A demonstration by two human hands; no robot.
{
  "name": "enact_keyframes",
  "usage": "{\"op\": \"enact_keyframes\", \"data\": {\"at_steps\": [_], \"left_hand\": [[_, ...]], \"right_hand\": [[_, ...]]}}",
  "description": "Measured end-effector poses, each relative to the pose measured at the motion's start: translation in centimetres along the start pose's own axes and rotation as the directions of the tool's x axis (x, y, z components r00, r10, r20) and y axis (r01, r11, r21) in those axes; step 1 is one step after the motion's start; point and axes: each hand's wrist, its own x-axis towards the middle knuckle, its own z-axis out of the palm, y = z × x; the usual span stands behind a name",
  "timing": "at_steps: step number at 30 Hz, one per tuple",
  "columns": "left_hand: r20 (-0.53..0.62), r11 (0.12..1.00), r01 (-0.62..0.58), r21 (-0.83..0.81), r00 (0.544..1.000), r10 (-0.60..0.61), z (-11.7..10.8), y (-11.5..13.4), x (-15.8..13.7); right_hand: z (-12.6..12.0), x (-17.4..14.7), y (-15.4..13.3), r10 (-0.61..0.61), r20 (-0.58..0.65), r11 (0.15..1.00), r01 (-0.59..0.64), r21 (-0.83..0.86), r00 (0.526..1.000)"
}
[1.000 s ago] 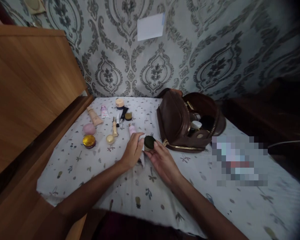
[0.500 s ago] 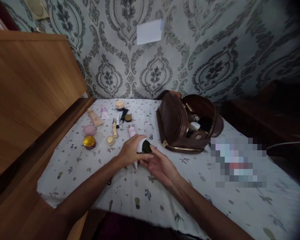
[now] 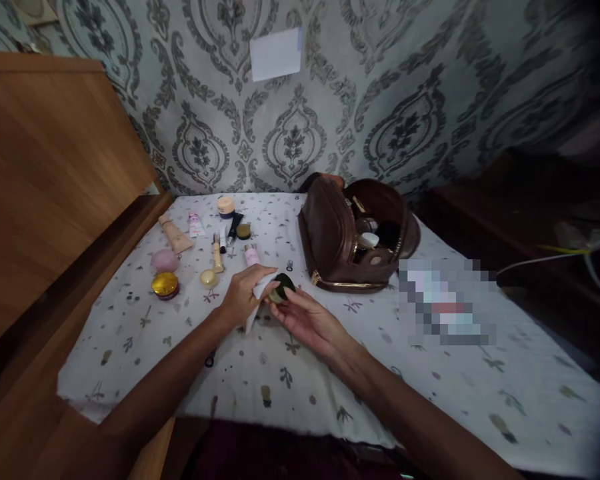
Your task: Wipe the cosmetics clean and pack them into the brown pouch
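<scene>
In my right hand (image 3: pixel 307 323) is a small round jar with a dark green lid (image 3: pixel 283 287), gripped between thumb and fingers. My left hand (image 3: pixel 241 297) pinches a white wipe (image 3: pixel 253 319), which hangs down below the fingers and lies against the jar's left side. Just behind my left hand stands a pale pink bottle (image 3: pixel 251 255). A cream-coloured round item (image 3: pixel 208 278) and a beige tube with a gold cap (image 3: pixel 217 255) lie to the left of it. The jar's underside is hidden by my fingers.
An open brown cosmetic bag (image 3: pixel 330 233) with containers inside stands right of my hands. Left are a gold-lidded jar (image 3: pixel 165 285), a pink rounded item (image 3: pixel 165 261), a beige tube (image 3: pixel 175 235) and other cosmetics. A wooden panel (image 3: pixel 55 160) borders the cloth-covered table (image 3: pixel 180 373). A blurred patch covers something at right.
The white wipe has shifted off the jar's lid to its left side, so more of the jar shows. My view has turned slightly right, and the hands stay close together.
</scene>
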Motion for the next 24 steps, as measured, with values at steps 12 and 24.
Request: {"op": "enact_keyframes", "data": {"at_steps": [12,24], "left_hand": [[0.083,0.992,0.041,0.116,0.995,-0.051,1.0,-0.1,-0.5],[0.049,0.997,-0.077,0.02,0.996,0.075,0.2,0.5,0.2]], "right_hand": [[-0.1,0.3,0.4,0.0,-0.027,1.0,-0.001,-0.031,1.0],[-0.5,0.6,0.5,-0.121,-0.073,0.99,0.115,-0.075,0.99]]}}
